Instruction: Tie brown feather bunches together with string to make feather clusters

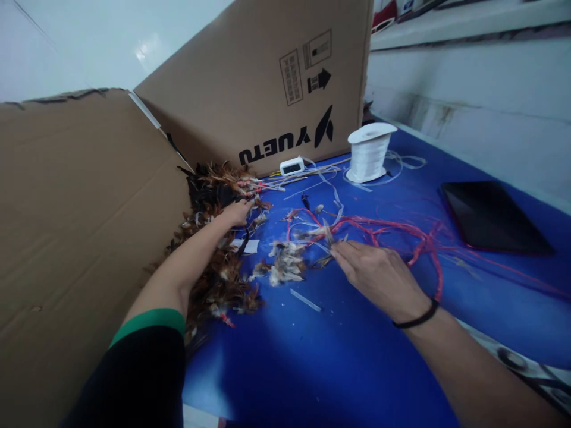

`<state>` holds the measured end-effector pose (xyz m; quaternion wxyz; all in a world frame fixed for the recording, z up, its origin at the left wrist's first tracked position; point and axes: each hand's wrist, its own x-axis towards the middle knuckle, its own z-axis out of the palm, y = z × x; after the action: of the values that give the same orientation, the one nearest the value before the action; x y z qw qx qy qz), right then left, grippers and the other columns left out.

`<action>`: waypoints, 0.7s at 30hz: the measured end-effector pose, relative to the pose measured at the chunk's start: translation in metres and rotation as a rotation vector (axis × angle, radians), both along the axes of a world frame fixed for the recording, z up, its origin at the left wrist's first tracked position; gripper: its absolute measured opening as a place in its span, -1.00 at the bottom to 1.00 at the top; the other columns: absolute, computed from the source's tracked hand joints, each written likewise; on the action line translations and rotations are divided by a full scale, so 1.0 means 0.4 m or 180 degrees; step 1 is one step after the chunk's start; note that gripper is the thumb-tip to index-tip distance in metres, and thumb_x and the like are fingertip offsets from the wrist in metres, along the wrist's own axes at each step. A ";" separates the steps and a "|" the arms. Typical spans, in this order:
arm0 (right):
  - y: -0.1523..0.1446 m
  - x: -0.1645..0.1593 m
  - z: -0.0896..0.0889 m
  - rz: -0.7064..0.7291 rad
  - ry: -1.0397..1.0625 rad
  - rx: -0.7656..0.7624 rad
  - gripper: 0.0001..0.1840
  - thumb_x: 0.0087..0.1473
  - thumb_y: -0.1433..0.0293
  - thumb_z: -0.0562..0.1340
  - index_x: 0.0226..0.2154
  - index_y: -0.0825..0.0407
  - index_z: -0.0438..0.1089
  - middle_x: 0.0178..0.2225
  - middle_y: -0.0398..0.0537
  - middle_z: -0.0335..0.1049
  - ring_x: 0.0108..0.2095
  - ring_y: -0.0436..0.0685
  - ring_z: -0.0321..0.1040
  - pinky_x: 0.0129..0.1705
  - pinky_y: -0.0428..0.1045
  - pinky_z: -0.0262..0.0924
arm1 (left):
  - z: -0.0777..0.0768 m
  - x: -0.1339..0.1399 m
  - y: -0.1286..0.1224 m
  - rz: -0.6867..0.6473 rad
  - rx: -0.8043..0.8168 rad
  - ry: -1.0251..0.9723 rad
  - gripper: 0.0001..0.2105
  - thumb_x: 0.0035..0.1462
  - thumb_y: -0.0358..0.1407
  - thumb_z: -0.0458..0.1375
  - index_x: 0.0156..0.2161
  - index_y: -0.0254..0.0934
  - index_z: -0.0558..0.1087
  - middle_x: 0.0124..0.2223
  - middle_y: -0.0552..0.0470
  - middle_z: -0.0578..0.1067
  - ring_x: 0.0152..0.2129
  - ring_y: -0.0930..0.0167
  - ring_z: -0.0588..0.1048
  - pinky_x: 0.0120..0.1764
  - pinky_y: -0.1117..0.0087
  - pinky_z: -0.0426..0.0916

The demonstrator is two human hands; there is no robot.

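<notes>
My left hand (238, 213) reaches to the far end of a pile of brown and black feathers (218, 279). Its fingers are closed among the feather tips; what they hold is hidden. In a pinch between thumb and fingers, my right hand (377, 270) has a greyish feather (328, 234) standing up from the fingertips. A small heap of white and grey feathers (286, 264) lies on the table between my hands. Tangled pink string (392, 226) runs behind and beside my right hand. Bundles tied with pink (250, 185) rest at the far end of the pile.
Cardboard panels (285, 71) wall off the left and back of the blue table (321, 356). A white spool (369, 153) of ribbon and a small white digital display (292, 166) stand at the back. A dark tablet (495, 215) lies to the right.
</notes>
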<state>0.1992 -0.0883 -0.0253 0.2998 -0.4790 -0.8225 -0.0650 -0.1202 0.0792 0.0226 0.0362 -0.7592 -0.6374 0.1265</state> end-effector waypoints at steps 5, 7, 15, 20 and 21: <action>-0.002 -0.002 -0.002 0.0000 -0.0085 -0.0093 -0.73 0.20 0.43 0.01 -0.36 0.06 0.40 -0.46 -0.07 0.45 -0.49 0.02 0.37 -0.48 -0.07 0.05 | -0.031 -0.027 0.055 0.0383 0.0184 -0.0294 -0.49 -0.17 -0.48 0.18 0.00 -0.27 0.38 0.00 -0.22 0.41 -0.04 0.17 0.41 0.00 0.28 0.26; -0.002 -0.003 -0.003 0.0011 -0.0093 -0.0111 -0.74 0.19 0.42 0.02 -0.35 0.06 0.40 -0.46 -0.07 0.45 -0.48 0.02 0.37 -0.48 -0.07 0.05 | -0.033 -0.038 0.066 0.0426 0.0202 -0.0467 -0.66 -0.14 -0.49 0.16 -0.15 -0.29 0.47 -0.12 -0.19 0.49 -0.06 0.20 0.43 -0.01 0.32 0.27; -0.003 -0.001 -0.003 0.0007 -0.0059 -0.0124 -0.74 0.20 0.42 0.02 -0.35 0.06 0.41 -0.46 -0.07 0.45 -0.50 0.01 0.36 -0.50 -0.08 0.05 | 0.016 -0.052 0.040 0.0646 0.0270 -0.1735 -0.82 0.04 -0.42 0.09 -0.21 -0.38 0.44 -0.47 0.02 0.50 -0.55 0.48 0.50 -0.42 0.50 0.39; -0.003 -0.001 -0.002 -0.0006 -0.0128 -0.0069 -0.74 0.19 0.44 0.02 -0.40 0.07 0.39 -0.44 -0.07 0.46 -0.47 0.01 0.39 -0.48 -0.08 0.06 | 0.052 -0.052 0.009 0.0728 -0.0088 -0.3690 -0.84 -0.09 -0.38 0.25 -0.36 -0.39 0.39 -0.59 0.11 0.41 -0.68 0.55 0.39 -0.61 0.56 0.29; -0.003 -0.001 -0.002 -0.0005 -0.0129 -0.0071 -0.74 0.19 0.44 0.02 -0.40 0.07 0.39 -0.44 -0.07 0.46 -0.46 0.02 0.39 -0.48 -0.08 0.06 | 0.054 -0.051 0.002 0.0733 -0.0205 -0.3901 -0.81 -0.12 -0.36 0.28 -0.38 -0.39 0.39 -0.59 0.11 0.41 -0.69 0.55 0.38 -0.63 0.57 0.27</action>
<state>0.1987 -0.0894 -0.0260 0.2776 -0.4815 -0.8287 -0.0657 -0.1405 0.0802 0.0442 -0.3729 -0.6210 -0.6159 -0.3098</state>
